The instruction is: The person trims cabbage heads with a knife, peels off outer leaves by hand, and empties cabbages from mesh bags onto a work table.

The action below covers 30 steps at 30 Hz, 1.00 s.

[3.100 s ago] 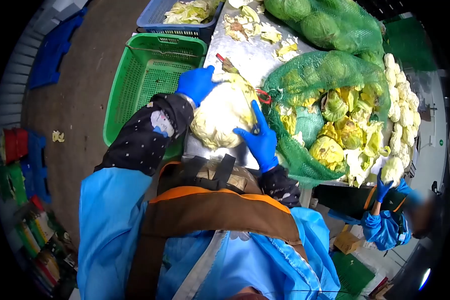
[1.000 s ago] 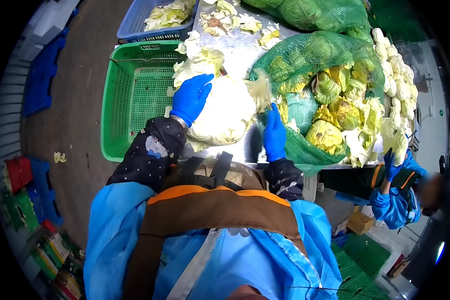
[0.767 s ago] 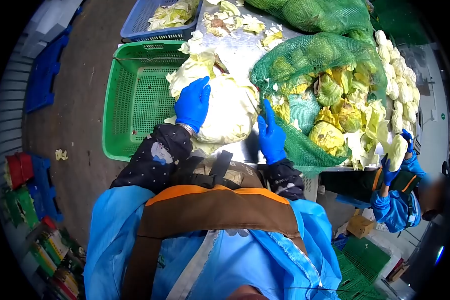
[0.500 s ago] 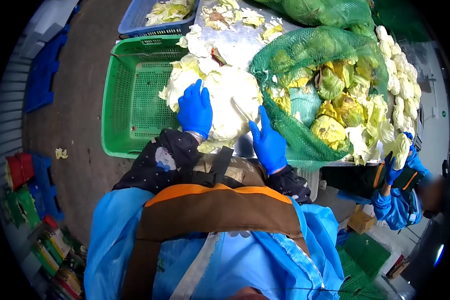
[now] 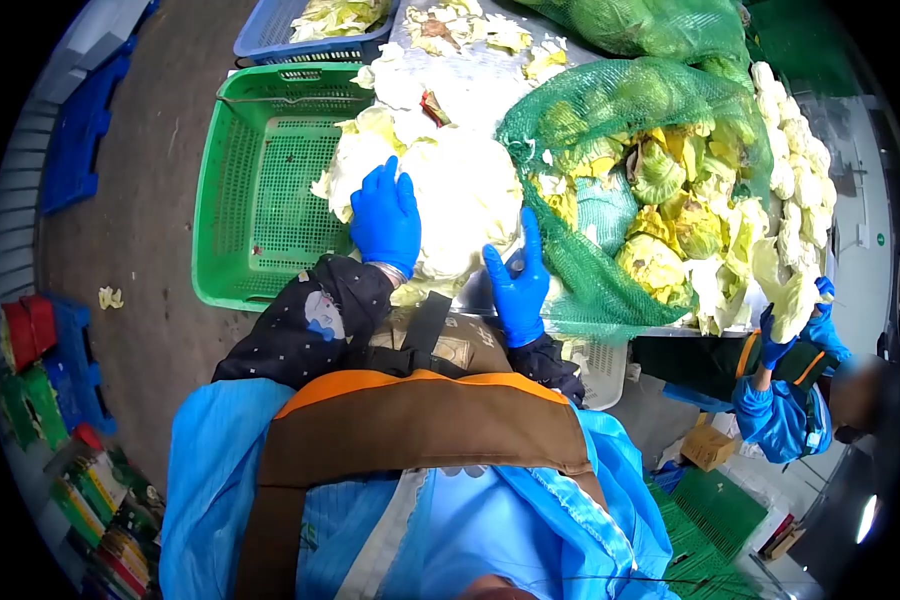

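A large pale cabbage [image 5: 467, 190], strongly lit, sits at the near edge of the metal table. Its outer leaves [image 5: 355, 165] spread to the left. My left hand [image 5: 385, 222], in a blue glove, rests on the cabbage's left side with its fingers stretched out. At the right side of the cabbage is my right hand [image 5: 520, 285], also gloved, index finger and thumb extended and the other fingers curled. It appears to grip a small knife, whose thin light blade showed half a second ago; the blade is hard to make out now against the bright surface.
A green crate [image 5: 210, 190] stands to the left, with a blue crate [image 5: 245, 40] of leaves behind it. To the right, a green mesh bag [image 5: 595, 295] holds cabbages and yellowed leaves. Peeled cabbages [image 5: 795, 150] are piled beyond. A co-worker [image 5: 785, 415] handles a cabbage there.
My right hand has shifted slightly left and down, and the thin blade no longer shows clearly. My left hand stays on the cabbage. The co-worker's cabbage has moved slightly.
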Available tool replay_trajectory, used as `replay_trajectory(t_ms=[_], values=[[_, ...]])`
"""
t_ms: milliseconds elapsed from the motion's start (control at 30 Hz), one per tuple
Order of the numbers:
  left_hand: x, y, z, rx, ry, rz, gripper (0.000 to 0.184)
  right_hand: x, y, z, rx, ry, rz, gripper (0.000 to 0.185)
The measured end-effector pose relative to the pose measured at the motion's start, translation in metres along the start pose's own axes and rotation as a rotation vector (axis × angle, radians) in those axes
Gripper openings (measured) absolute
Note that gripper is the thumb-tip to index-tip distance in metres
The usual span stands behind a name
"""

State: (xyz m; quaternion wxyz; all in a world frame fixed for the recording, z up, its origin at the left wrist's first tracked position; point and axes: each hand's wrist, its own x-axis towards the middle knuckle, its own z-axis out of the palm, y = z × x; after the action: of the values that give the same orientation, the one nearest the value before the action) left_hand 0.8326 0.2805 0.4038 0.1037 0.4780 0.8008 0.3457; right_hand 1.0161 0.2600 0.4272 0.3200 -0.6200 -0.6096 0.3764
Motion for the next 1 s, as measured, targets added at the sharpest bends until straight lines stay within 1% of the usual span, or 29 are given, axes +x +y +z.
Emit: replay_trajectory(t_ms=[67, 100, 133, 167, 233, 300, 333, 367, 433, 467, 500, 567, 600, 633, 700, 767, 833, 900, 967, 1000], values=[[0.0, 0.0, -0.001, 0.01, 0.014, 0.018, 0.036, 0.022, -0.035, 0.0, -0.193, 0.096, -0.287, 0.074], [0.0, 0.001, -0.002, 0.014, 0.014, 0.033, 0.036, 0.039, -0.044, 0.004, -0.367, 0.148, -0.417, 0.076], [0.001, 0.005, -0.005, 0.001, -0.007, 0.01, 0.036, 0.053, -0.045, 0.006, -0.535, 0.05, -0.302, 0.077], [0.002, 0.005, -0.005, 0.012, 0.0, 0.024, 0.036, 0.068, -0.047, 0.002, -0.54, 0.028, -0.277, 0.074], [0.002, 0.002, -0.003, 0.032, 0.012, 0.043, 0.037, 0.087, -0.031, -0.005, -0.643, 0.035, -0.396, 0.06], [0.001, -0.002, 0.0, 0.015, 0.048, 0.084, 0.035, 0.109, 0.004, -0.012, -0.622, 0.034, -0.269, 0.047], [0.001, -0.004, 0.002, 0.007, 0.07, 0.101, 0.034, 0.125, 0.016, -0.015, -0.693, 0.029, -0.13, 0.038], [0.0, -0.009, 0.003, -0.065, 0.044, 0.093, 0.034, 0.136, 0.047, -0.014, -0.748, -0.028, -0.107, 0.039], [0.006, -0.021, 0.008, -0.214, 0.001, 0.101, 0.032, 0.143, 0.058, 0.009, -0.827, 0.039, -0.06, 0.039], [0.007, -0.018, 0.01, -0.239, 0.063, 0.137, 0.03, 0.148, 0.061, 0.017, -0.806, 0.081, -0.055, 0.038], [0.005, -0.016, 0.009, -0.226, 0.051, 0.131, 0.03, 0.155, 0.049, 0.011, -0.784, -0.005, -0.014, 0.045], [0.015, -0.011, 0.009, -0.212, 0.053, 0.143, 0.03, 0.186, 0.075, -0.014, -0.424, -0.134, -0.011, 0.062], [0.014, -0.011, 0.011, -0.161, 0.041, 0.116, 0.031, 0.178, 0.048, -0.031, -0.287, -0.205, 0.0, 0.077], [0.018, -0.008, 0.011, -0.133, 0.044, 0.172, 0.031, 0.163, 0.017, -0.049, -0.312, -0.172, -0.037, 0.076], [0.017, -0.009, 0.009, -0.058, 0.037, 0.256, 0.031, 0.135, 0.001, -0.066, -0.296, -0.113, -0.331, 0.079], [0.026, -0.008, 0.003, -0.056, -0.01, 0.306, 0.03, 0.114, -0.017, -0.067, -0.356, -0.215, -0.387, 0.082], [0.031, -0.007, 0.003, -0.116, -0.042, 0.334, 0.029, 0.117, -0.035, -0.043, -0.207, -0.162, -0.61, 0.088], [0.032, -0.008, 0.005, -0.076, -0.03, 0.341, 0.028, 0.12, -0.066, -0.014, -0.452, -0.196, -0.578, 0.077], [0.032, -0.011, 0.011, -0.048, -0.015, 0.343, 0.028, 0.166, -0.044, 0.008, -0.578, -0.272, -0.354, 0.063], [0.032, -0.013, 0.014, -0.032, -0.02, 0.312, 0.028, 0.172, -0.053, 0.009, -0.57, -0.343, -0.267, 0.053]])
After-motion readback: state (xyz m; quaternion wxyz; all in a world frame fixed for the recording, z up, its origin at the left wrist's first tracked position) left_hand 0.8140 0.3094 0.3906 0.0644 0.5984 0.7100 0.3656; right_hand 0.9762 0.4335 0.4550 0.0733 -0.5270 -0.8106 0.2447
